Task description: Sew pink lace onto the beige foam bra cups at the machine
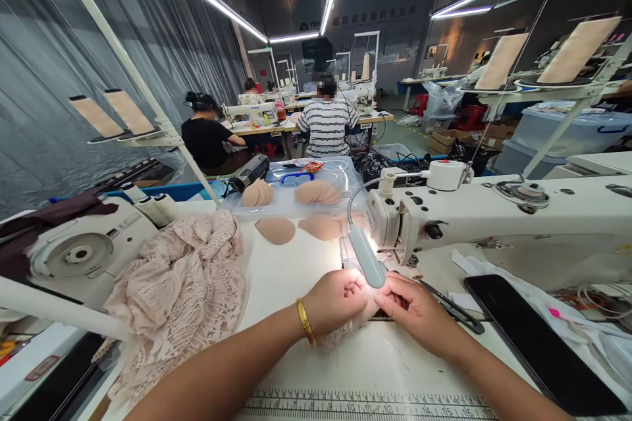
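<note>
Below the sewing machine (395, 217) head, a small piece of pale pink lace fabric (349, 331) lies between my two hands. My left hand (338, 302), with a gold bracelet at the wrist, is closed on it with curled fingers. Thumb and fingers of my right hand (412, 309) pinch its other side. A grey gooseneck lamp (366, 256) shines on the spot and partly covers the needle area. Black thread snips (457, 309) lie just right of my right hand. Beige teardrop-shaped pads (276, 230) lie on the table beyond my hands.
A heap of beige lace (182, 283) covers the table's left side. A black phone (538, 342) lies at the right. Stacked pads (317, 192) rest on a clear plastic box (345, 174) ahead. A ruler strip (365, 404) runs along the front edge. Other people sit at machines farther off.
</note>
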### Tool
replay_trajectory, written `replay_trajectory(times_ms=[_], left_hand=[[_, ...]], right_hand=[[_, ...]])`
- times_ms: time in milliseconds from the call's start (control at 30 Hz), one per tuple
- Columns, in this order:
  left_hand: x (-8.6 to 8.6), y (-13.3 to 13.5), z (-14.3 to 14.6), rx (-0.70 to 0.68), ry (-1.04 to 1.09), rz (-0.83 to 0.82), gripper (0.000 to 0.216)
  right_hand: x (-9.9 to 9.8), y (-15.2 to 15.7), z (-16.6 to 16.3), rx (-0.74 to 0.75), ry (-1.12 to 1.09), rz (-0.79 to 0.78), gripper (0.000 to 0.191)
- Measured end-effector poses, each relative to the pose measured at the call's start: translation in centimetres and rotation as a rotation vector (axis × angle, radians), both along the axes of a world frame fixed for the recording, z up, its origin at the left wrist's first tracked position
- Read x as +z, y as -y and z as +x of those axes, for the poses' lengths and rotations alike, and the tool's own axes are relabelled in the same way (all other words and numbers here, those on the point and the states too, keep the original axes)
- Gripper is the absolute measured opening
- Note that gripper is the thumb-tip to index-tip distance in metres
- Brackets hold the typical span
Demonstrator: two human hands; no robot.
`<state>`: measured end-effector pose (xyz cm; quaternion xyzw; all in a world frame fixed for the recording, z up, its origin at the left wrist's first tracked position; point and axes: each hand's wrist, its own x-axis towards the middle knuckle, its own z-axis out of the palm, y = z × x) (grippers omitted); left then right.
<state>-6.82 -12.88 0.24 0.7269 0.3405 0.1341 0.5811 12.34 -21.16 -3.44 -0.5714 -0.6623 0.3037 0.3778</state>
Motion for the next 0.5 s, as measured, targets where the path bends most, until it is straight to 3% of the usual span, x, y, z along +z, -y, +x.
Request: replay_trajectory(times_ms=[300, 400, 500], left_hand=[[0.9, -0.2, 0.0, 0.019, -0.069, 0.044, 0.017], [0.9, -0.2, -0.2, 0.031, -0.074, 0.064, 0.017], [0.9, -0.3, -0.5, 0.057, -0.084, 0.079, 0.020]], right_hand=[[0.2, -0.1, 0.1, -0.007, 0.064, 0.015, 0.038], [0.0, 0.1, 1.0, -0.036, 0.207, 0.031, 0.035], [-1.3, 0.8, 3.4, -0.176, 0.457, 0.146, 0.028]])
